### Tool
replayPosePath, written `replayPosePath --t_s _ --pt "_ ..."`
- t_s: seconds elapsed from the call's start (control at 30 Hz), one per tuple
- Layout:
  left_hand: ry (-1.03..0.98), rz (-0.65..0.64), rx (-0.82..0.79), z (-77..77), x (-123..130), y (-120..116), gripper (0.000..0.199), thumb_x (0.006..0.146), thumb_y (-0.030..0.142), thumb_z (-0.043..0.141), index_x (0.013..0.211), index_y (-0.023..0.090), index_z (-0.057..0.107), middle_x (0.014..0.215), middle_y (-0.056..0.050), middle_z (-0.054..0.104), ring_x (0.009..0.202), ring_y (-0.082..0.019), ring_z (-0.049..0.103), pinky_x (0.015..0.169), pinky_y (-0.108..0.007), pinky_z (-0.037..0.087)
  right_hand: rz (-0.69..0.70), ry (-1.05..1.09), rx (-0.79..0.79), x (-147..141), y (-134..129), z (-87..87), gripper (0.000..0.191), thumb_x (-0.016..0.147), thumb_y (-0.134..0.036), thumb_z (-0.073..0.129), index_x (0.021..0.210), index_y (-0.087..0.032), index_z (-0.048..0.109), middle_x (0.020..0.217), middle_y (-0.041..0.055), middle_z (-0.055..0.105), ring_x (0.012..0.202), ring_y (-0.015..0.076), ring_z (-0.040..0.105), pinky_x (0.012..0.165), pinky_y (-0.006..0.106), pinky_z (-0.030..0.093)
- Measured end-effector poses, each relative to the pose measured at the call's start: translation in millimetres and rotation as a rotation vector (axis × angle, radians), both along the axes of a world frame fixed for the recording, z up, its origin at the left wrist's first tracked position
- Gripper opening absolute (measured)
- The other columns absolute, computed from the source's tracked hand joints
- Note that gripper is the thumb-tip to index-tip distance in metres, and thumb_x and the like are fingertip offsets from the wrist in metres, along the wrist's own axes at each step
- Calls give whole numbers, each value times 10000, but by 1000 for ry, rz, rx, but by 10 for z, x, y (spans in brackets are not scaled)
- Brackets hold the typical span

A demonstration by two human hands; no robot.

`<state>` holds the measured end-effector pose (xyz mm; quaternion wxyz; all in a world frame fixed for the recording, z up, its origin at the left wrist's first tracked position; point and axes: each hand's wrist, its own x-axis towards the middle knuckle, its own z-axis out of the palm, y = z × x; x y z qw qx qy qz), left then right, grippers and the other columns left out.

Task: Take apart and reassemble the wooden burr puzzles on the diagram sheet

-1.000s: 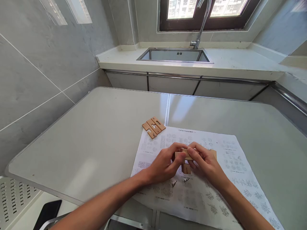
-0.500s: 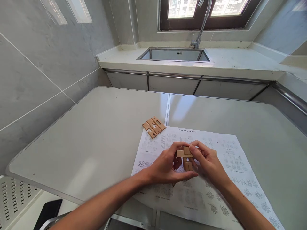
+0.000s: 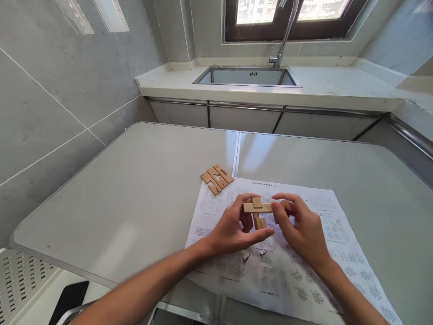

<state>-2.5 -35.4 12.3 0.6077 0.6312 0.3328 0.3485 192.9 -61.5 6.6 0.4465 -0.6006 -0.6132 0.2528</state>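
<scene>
Over the sheet, my left hand (image 3: 228,230) grips a small wooden burr puzzle (image 3: 257,208) made of interlocking pale bars, with its thumb below and its fingers behind. One bar lies crosswise on top, and a squared block end hangs underneath. My right hand (image 3: 302,228) is at the right end of the crosswise bar, its thumb and curled fingers pinching at the tip. Several flat notched wooden pieces (image 3: 217,179) lie side by side at the sheet's upper left corner. My fingers hide part of the puzzle.
A creased paper sheet (image 3: 270,286) printed with puzzle diagrams covers the front middle of the pale table (image 3: 135,180). Behind the table are a counter with a sink (image 3: 246,76) and a tap (image 3: 280,49). A black phone-like object (image 3: 69,300) lies at lower left.
The wooden puzzle has moved slightly left and up with my left hand. My right hand has shifted right, uncovering more of the crosswise bar; the wood end that showed beyond it is no longer visible.
</scene>
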Motion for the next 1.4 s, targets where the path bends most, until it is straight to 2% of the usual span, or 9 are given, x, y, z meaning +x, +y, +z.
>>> replayPosePath --t_s 0.2,0.47,0.7,0.9,1.0,1.13,1.33,1.4 --pt "19 13 -18 -30 -12 21 641 844 441 851 1327 214 495 927 -2 577 693 -104 556 586 -217 466 -158 -132 -13 51 43 -70 324 1027 -536 558 935 -237 641 592 -49 500 508 140 470 554 269 417" --pt "5 28 -34 -26 -6 32 647 836 466 853 1318 213 504 997 -30 607 721 -112 577 610 -224 484 -134 -180 -100 58 76 -154 319 1021 -517 553 887 -242 644 584 -47 498 512 150 474 563 277 407" --pt "1 35 -34 -29 -3 36 654 837 470 850 1327 215 501 1013 -34 615 733 -115 592 618 -225 487 -43 -2 -59 65 77 -104 365 1010 -571 583 933 -226 674 589 -39 519 549 158 496 576 279 436" --pt "-1 43 -21 -8 -2 39 648 837 454 852 1322 211 497 1026 -41 630 742 -116 602 639 -237 496 -257 47 -92 95 92 -92 326 997 -533 611 926 -222 676 690 0 635 558 157 495 542 280 413" --pt "14 35 -24 -6 -10 39 647 844 463 844 1330 207 501 990 -32 621 736 -119 598 633 -240 500 -217 45 -121 89 108 -124 333 992 -532 615 907 -217 680 743 19 677 593 168 535 557 285 432" --pt "20 34 -18 -21 -19 43 643 850 464 839 1334 208 502 994 -29 623 734 -116 594 640 -239 500 -99 78 -154 49 117 -159 348 987 -548 616 918 -215 689 801 39 724 658 189 608 623 296 481" --pt "13 45 -23 -31 -14 42 653 845 485 841 1333 209 506 1022 -35 623 729 -111 590 648 -238 497 64 145 -189 21 122 -183 322 1006 -520 598 1036 -216 699 948 58 758 837 216 671 764 318 514" --pt "10 53 -25 -25 -10 40 660 842 489 844 1335 207 508 1017 -34 621 725 -109 583 649 -238 494 83 149 -189 18 123 -188 305 1007 -500 594 1056 -215 692 951 55 749 842 213 661 773 319 510"
